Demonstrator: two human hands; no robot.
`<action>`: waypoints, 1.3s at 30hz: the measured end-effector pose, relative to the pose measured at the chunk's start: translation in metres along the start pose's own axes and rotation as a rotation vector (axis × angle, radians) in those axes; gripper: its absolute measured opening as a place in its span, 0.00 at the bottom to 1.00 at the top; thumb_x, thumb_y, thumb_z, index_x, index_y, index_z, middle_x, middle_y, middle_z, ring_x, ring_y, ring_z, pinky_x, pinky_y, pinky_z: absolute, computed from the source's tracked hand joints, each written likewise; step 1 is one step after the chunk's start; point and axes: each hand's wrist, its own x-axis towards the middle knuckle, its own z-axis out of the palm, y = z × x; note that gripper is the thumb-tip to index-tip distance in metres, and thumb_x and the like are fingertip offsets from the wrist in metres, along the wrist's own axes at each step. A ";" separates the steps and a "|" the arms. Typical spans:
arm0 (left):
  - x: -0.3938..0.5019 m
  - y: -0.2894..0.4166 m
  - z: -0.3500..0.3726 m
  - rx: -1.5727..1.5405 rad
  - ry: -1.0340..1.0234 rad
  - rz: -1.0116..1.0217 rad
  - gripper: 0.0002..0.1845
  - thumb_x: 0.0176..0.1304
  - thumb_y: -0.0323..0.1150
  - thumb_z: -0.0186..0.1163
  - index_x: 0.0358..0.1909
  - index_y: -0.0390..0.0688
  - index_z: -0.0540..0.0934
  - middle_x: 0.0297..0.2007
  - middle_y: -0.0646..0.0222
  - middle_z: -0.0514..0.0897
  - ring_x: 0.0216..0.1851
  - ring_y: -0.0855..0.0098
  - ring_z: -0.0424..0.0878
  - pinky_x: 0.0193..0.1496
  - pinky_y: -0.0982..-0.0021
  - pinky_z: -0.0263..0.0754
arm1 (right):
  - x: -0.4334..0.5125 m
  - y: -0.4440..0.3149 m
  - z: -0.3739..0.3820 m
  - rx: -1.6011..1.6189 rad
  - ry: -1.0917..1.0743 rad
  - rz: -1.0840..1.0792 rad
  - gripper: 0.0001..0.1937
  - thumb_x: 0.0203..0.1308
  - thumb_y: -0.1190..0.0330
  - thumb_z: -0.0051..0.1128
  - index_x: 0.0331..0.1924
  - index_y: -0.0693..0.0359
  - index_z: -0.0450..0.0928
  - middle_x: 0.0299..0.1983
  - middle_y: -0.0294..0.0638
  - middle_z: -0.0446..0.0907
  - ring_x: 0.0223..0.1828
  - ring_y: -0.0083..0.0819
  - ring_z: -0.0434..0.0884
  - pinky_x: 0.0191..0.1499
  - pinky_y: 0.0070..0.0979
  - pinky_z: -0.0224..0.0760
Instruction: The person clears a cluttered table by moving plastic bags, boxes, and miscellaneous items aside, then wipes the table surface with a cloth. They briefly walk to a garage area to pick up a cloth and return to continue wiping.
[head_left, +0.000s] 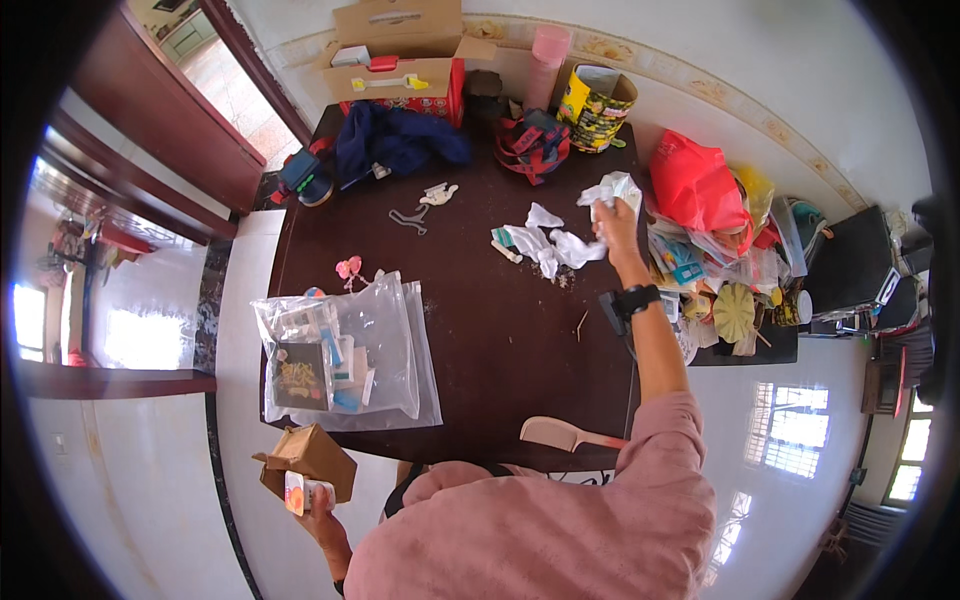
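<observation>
In my left hand (327, 525), at the lower left, is a small white tub (298, 495) with an orange picture on its lid. Right behind the tub is an open cardboard box (315, 457), beyond the table's near edge; whether my hand also supports it I cannot tell. My right hand (618, 229) reaches to the right side of the table and grips a crumpled white tissue (596, 196), beside a shiny white wrapper (624, 187). More crumpled tissues (532, 246) lie just left of this hand, with crumbs around them.
A clear zip bag (386, 352) of small packets covers the dark table's (487, 345) left part. A comb (551, 433) lies at the near edge. Plastic hooks (439, 195), blue cloth (397, 142), a strap bundle (532, 142) and a carton (405, 79) sit farther back. A red bag (694, 180) tops clutter at right.
</observation>
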 end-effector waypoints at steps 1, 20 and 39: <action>0.001 0.000 0.001 -0.007 -0.033 -0.003 0.22 0.44 0.32 0.62 0.42 0.38 0.68 0.35 0.71 0.71 0.36 0.76 0.69 0.39 0.75 0.64 | 0.003 -0.008 -0.007 0.174 0.027 0.049 0.11 0.53 0.65 0.53 0.25 0.63 0.66 0.21 0.38 0.73 0.15 0.22 0.71 0.16 0.23 0.62; -0.008 0.007 -0.001 0.038 -0.036 0.050 0.21 0.45 0.30 0.61 0.42 0.38 0.67 0.33 0.72 0.70 0.33 0.79 0.67 0.35 0.76 0.64 | 0.000 -0.020 0.008 0.491 -0.353 0.010 0.16 0.49 0.61 0.55 0.35 0.68 0.76 0.29 0.41 0.78 0.29 0.24 0.77 0.34 0.22 0.69; 0.001 0.015 -0.007 -0.007 -0.054 0.046 0.18 0.42 0.29 0.64 0.37 0.39 0.72 0.30 0.75 0.73 0.31 0.81 0.71 0.35 0.77 0.67 | -0.200 -0.061 0.081 0.119 -0.777 0.468 0.14 0.53 0.61 0.56 0.36 0.65 0.75 0.28 0.33 0.77 0.27 0.17 0.75 0.29 0.17 0.69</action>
